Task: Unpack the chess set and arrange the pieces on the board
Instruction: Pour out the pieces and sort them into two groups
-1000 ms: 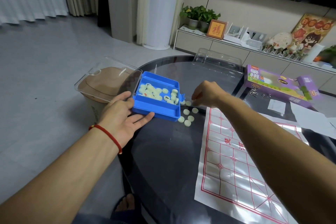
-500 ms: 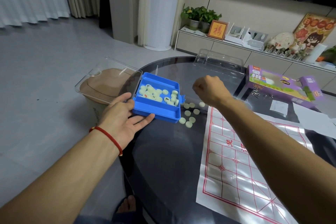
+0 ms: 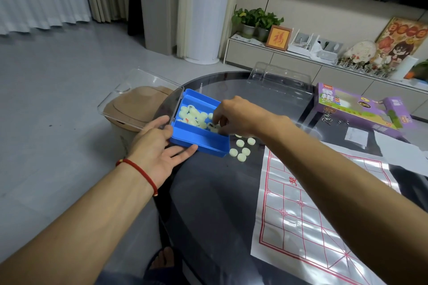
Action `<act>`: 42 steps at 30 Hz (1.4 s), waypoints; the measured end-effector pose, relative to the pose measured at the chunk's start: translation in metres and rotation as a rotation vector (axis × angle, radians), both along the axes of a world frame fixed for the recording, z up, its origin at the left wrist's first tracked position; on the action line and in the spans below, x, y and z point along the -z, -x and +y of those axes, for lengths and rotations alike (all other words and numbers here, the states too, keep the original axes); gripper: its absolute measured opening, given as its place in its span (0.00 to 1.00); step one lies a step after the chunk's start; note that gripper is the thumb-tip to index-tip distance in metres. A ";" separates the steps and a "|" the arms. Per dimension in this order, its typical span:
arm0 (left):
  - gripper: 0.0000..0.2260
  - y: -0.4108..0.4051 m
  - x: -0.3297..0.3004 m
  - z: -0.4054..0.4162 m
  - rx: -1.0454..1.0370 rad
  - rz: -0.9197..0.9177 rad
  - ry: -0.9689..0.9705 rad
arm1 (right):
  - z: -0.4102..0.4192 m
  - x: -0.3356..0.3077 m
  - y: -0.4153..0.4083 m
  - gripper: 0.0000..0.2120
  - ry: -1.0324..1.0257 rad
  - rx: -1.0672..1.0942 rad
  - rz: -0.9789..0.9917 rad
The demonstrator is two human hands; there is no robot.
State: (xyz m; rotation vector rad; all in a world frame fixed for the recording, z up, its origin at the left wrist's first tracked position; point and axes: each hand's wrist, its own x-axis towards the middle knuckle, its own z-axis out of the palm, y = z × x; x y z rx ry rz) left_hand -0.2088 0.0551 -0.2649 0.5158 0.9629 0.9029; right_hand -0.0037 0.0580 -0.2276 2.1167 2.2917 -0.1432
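Chess pieces [image 3: 193, 116] are lying heaped in the blue tray [image 3: 201, 140], steadied by the flat left hand [image 3: 159, 148]; one is being pinched by the right hand [image 3: 234, 115].

1. Just one view: a wide-angle head cam looking forward and down at the round dark table [image 3: 208, 203].
2. The table's near edge sits close below the lens, the TV cabinet [image 3: 289, 60] far behind it.
3. No second view, so nothing's shared.
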 end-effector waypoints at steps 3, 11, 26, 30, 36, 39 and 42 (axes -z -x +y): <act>0.13 0.000 0.001 -0.002 0.019 -0.015 0.002 | 0.002 -0.004 0.001 0.15 0.017 -0.010 0.034; 0.14 -0.002 -0.001 -0.002 0.026 -0.032 -0.002 | 0.004 -0.010 0.000 0.16 0.018 -0.034 0.013; 0.14 -0.003 0.000 -0.004 0.021 -0.025 -0.011 | 0.001 -0.001 0.005 0.14 -0.036 -0.037 -0.004; 0.14 -0.003 -0.001 -0.005 0.012 -0.028 -0.002 | 0.002 0.004 0.006 0.13 -0.060 -0.056 -0.007; 0.14 -0.002 -0.002 -0.004 -0.026 -0.051 0.018 | 0.004 0.008 0.006 0.11 -0.135 -0.077 0.049; 0.13 -0.003 -0.002 -0.005 -0.031 -0.058 0.025 | 0.004 -0.002 0.000 0.10 -0.160 -0.035 0.148; 0.13 -0.001 -0.003 -0.003 -0.037 -0.052 0.026 | 0.002 -0.021 -0.021 0.10 -0.204 0.069 0.261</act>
